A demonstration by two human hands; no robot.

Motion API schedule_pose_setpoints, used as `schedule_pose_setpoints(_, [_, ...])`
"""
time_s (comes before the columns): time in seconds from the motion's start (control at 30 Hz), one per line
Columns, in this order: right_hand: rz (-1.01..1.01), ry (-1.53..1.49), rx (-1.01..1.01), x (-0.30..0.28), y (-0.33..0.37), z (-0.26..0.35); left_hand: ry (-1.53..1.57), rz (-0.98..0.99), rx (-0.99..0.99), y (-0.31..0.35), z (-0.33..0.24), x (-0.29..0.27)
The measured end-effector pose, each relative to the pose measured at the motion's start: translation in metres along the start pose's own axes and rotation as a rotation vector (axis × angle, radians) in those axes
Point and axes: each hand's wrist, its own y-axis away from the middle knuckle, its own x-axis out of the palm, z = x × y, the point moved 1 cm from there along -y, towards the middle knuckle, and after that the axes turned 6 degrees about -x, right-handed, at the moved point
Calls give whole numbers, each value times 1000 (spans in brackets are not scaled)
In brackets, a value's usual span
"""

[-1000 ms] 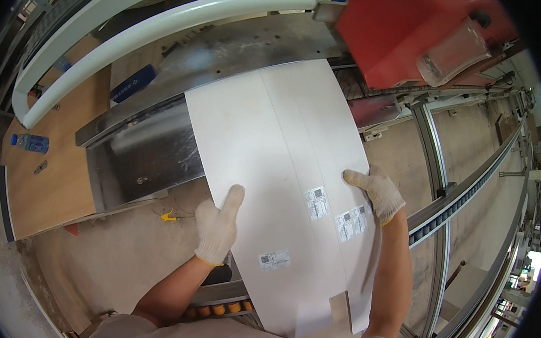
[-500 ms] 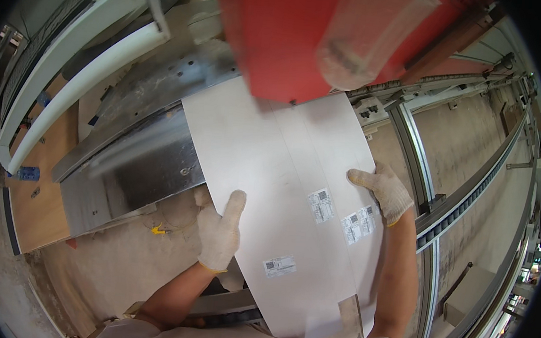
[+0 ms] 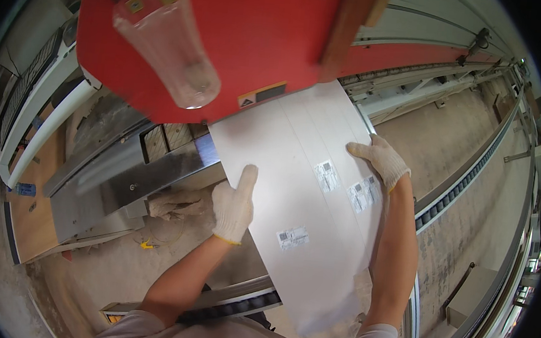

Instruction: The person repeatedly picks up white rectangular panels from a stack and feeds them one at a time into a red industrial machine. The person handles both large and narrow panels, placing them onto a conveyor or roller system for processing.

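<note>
A long white panel (image 3: pixel 275 189) stretches away from my body, with seam lines along its length and printed labels (image 3: pixel 293 237) stuck on top. My gloved left hand (image 3: pixel 235 204) grips its left edge, thumb lying over the top face and fingers out of sight beneath. On the opposite edge, my gloved right hand (image 3: pixel 384 158) holds in the same way, thumb on top. Above the panel's far end hangs a red machine cover (image 3: pixel 256 32) with a clear plastic chute-like piece (image 3: pixel 178 51); the cover hides whatever lies behind it.
A dark steel machine bed (image 3: pixel 100 199) lies to the left, beside a wooden board (image 3: pixel 31 219). A roller rail (image 3: pixel 462 186) runs along the right. Another roller section (image 3: pixel 232 310) is close in front of my body. A cardboard box (image 3: pixel 470 296) stands on the floor at right.
The red cover now sits farther left in view and more sharp, above the panel's far end. Both hands keep their grip on the panel's edges, slightly higher in view.
</note>
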Motion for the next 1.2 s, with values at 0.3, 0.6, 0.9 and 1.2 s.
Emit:
schedule_pose_setpoints(0.3, [-20,147,37,-6,9,26,-81,-29,-46,-10,3,11])
schedule_pose_setpoints(0.6, [-297,639,33,20,29,44,-163,36,-39,-13,-5,18])
schedule_pose_setpoints(0.9, [-642,492,-294,121,148,8,-198,130,29,-26,6,33])
schedule_pose_setpoints(1.2, [-652,-223,290,360,617,-91,-827,587,483,-77,7,52])
